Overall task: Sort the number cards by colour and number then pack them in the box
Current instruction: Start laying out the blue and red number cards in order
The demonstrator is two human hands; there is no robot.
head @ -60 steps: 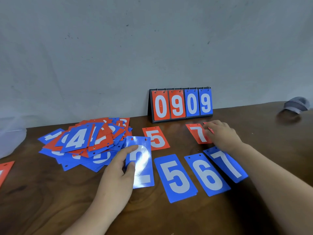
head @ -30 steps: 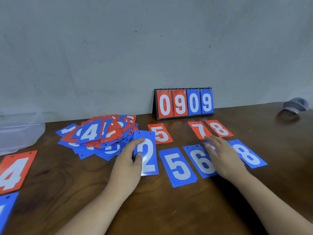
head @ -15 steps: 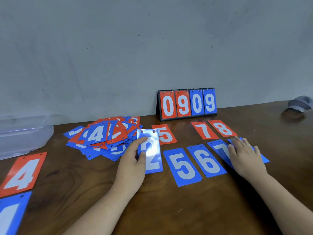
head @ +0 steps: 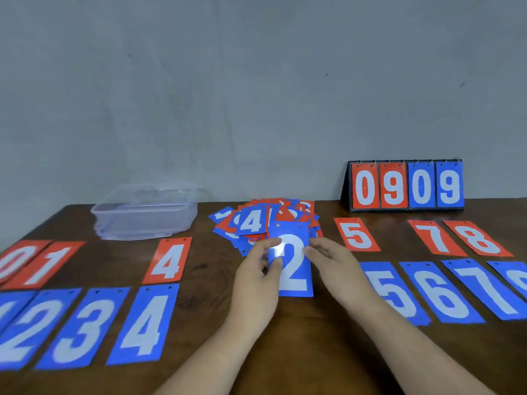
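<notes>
Left hand: pinches held blue 2, long axis pointing away.
Right hand: relaxed, fingertips at its right edge.
Laid blue 2: well left of grip; left hand nearer.

Both bare forearms reach in from the lower edge and converge. The left hand pinches the left edge of the blue 2 card between thumb and fingers; the right hand (fingers loosely extended) meets the card's right edge with its fingertips
</notes>
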